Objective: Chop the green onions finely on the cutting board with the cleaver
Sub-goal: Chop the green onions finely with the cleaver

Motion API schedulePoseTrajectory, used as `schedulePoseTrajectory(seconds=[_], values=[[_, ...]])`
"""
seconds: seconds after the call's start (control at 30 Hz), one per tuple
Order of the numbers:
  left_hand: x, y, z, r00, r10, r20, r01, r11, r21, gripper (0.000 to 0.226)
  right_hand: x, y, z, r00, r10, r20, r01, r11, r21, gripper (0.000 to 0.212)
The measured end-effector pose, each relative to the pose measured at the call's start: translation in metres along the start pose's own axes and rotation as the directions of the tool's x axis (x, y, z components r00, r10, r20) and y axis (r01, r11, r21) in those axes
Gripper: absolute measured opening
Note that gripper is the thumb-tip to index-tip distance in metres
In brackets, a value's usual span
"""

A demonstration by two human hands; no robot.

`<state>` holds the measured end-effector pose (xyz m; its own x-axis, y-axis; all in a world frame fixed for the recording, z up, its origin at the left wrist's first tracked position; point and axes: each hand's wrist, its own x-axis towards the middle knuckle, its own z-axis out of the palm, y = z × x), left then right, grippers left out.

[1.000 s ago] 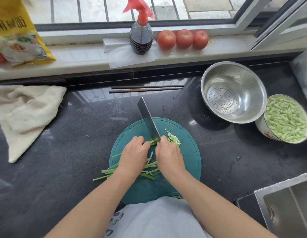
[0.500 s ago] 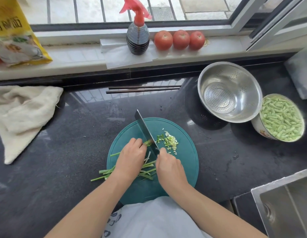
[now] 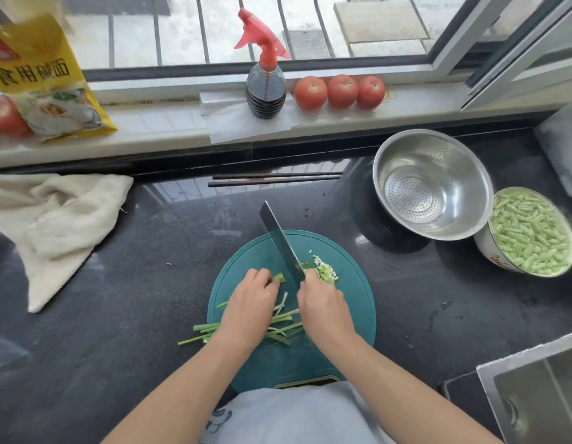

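Cutting board (image 3: 352, 302): round, teal, lies on the dark countertop (image 3: 124, 315) directly in front of the person.
Green onions (image 3: 279, 323): uncut stalks lie across the board's near half, their left ends overhanging its edge.
Chopped pile (image 3: 325, 270): fine pieces sit on the board just right of the blade.
Left hand (image 3: 251, 307): fingers curled, pressing down on the stalks, fingertips close to the blade.
Right hand (image 3: 323, 307): closed around the handle of the cleaver (image 3: 282, 243); handle itself hidden.
Cleaver blade: points away from the person, edge down at the stalk ends.
Colander (image 3: 432, 184): beyond the board to the right, touching a bowl of green vegetable pieces (image 3: 531, 232).
Chopsticks (image 3: 275, 179): lie near the back wall.
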<state>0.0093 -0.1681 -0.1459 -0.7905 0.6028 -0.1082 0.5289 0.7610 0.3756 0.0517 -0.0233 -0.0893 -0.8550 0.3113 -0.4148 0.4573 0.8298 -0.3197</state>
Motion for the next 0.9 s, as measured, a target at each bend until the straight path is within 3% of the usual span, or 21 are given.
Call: schedulePoseTrajectory(seconds=[0.13, 0.33, 0.67, 0.9], values=[[0.0, -0.002, -0.002, 0.997, -0.074, -0.035, 0.073, 0.997, -0.037, 0.034, 0.0, 0.024, -0.009, 0.998, 0.067, -0.014, -0.068, 0.997, -0.043, 0.014], [-0.007, -0.003, -0.002, 1.0, -0.022, -0.003, 0.022, 1.0, -0.02, 0.052, -0.005, 0.04, -0.014, 0.998, 0.065, -0.004, -0.065, 0.996, -0.061, 0.014], [0.011, 0.014, 0.005, 0.997, 0.078, -0.029, -0.079, 0.996, -0.027, 0.04, -0.017, 0.04, -0.02, 0.997, 0.053, -0.047, -0.053, 0.999, 0.006, 0.015], [0.011, 0.01, 0.012, 1.0, 0.006, -0.025, -0.008, 0.997, -0.077, 0.028, -0.037, 0.042, -0.013, 0.996, 0.088, -0.012, -0.088, 0.996, 0.022, 0.02]])
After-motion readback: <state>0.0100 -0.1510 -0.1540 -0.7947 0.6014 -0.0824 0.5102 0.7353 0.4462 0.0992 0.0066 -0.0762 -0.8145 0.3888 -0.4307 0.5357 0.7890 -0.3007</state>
